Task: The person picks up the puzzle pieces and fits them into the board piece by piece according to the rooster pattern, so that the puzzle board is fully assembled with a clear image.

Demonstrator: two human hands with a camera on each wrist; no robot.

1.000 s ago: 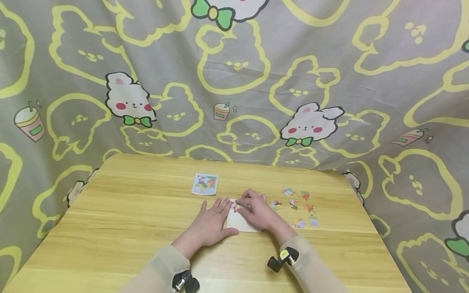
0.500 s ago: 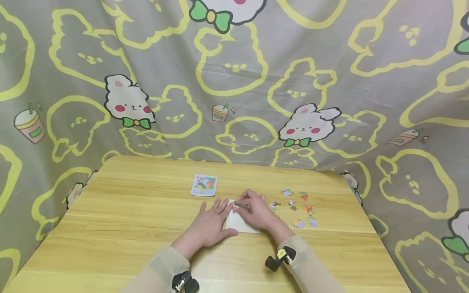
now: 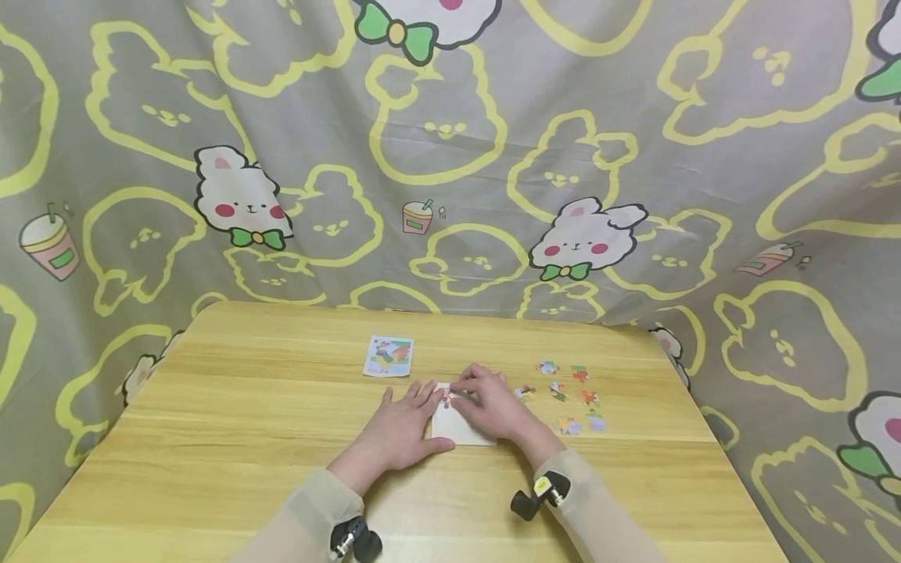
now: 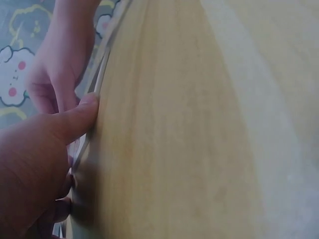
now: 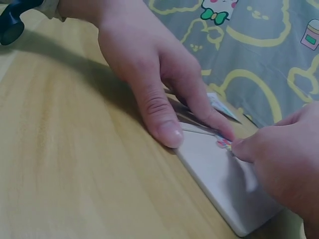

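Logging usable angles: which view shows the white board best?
The right wrist view: the white board appears largest there, with bare surface and a corner visible, though the right hand hides part. The head view shows it smaller, partly covered; the left wrist view catches only a thin edge by the left hand.

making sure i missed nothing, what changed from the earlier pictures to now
Nothing clearly moved, was taken or let go; only the head view shifted slightly. The right hand still pinches the puzzle piece, the left hand stays against the white tray; the loose pieces and picture card lie as before.
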